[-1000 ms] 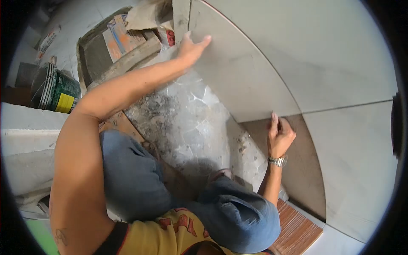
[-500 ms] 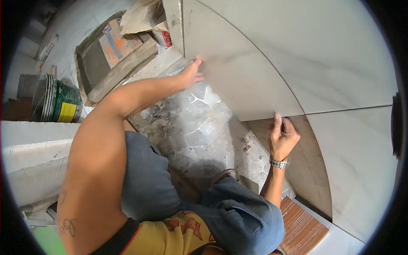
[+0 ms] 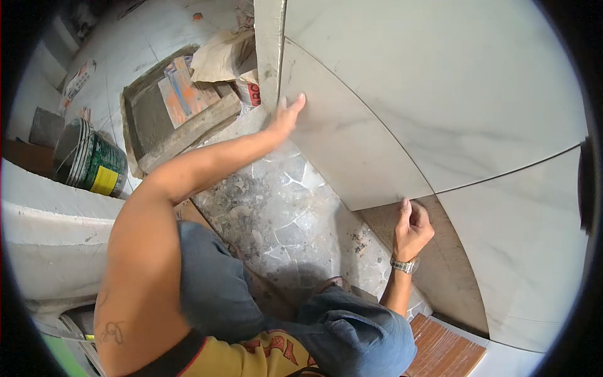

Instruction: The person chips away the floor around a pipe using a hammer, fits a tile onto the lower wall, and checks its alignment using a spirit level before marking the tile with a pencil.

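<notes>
A pale veined wall tile [image 3: 358, 135] forms the low course of the wall, its lower edge along the patchy stone floor [image 3: 282, 201]. My left hand [image 3: 287, 119] is at its far end beside the wall edge, fingers apart, fingertips on or very close to the surface. At the tile's near end is my right hand [image 3: 412, 234], thumb up at the edge and fingers curled around it in a pinch. The fingertips are partly hidden. Below that end, a bare brown strip of wall [image 3: 446, 251] shows. A metal watch [image 3: 404, 265] is on my right wrist.
Larger tiles [image 3: 490, 81] cover the wall above. A mortar trough [image 3: 147, 116] with a board [image 3: 182, 94] stands at far left, near a paper bag [image 3: 220, 56]. A bucket [image 3: 94, 160] is left of it. Brown ridged tiles [image 3: 446, 345] lie at lower right.
The view has shifted, so the tile's near end and my right hand appear lower. My left hand has turned and moved toward the tile's far end. My right hand stays at the near edge.
</notes>
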Demonstrator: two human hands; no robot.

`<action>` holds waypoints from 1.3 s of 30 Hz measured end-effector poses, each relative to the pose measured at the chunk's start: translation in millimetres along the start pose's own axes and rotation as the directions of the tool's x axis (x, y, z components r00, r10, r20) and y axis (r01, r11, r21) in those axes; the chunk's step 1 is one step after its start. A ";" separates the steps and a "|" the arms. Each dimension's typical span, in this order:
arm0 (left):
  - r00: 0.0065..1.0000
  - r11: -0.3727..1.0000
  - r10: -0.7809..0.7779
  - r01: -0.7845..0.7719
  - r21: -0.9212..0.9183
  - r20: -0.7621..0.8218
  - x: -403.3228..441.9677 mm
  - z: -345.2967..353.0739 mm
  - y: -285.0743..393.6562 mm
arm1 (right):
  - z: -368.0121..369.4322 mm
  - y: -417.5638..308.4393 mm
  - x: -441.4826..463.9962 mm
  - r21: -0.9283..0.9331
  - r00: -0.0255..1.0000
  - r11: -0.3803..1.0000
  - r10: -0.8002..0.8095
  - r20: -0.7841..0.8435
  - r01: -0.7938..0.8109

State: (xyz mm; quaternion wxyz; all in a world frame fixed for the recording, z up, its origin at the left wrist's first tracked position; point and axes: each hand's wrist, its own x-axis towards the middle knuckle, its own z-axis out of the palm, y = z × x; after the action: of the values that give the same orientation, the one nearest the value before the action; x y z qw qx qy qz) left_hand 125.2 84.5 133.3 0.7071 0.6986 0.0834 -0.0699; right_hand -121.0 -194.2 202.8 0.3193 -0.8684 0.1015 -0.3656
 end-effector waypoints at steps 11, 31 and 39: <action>0.766 0.766 0.633 -0.602 0.226 -0.108 8.4 -24.1 100.6 | -1.1 -14.8 7.1 0.198 0.989 0.978 0.084 -0.125 -0.058; 0.686 0.560 0.728 -0.587 0.585 -0.008 14.2 -25.1 96.6 | -8.1 -20.6 8.3 -0.054 0.992 0.998 -0.040 -0.117 0.034; 0.745 0.589 0.650 -0.617 0.522 0.146 73.9 -35.3 68.9 | -0.2 -0.6 -4.5 -0.077 0.976 0.989 -0.138 -0.167 0.127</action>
State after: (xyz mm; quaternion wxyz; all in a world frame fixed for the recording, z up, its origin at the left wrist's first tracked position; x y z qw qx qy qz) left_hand 211.5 122.1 184.3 0.4562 0.8528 -0.1725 0.1865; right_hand -124.4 -192.0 200.7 0.2556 -0.8483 0.0823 -0.4563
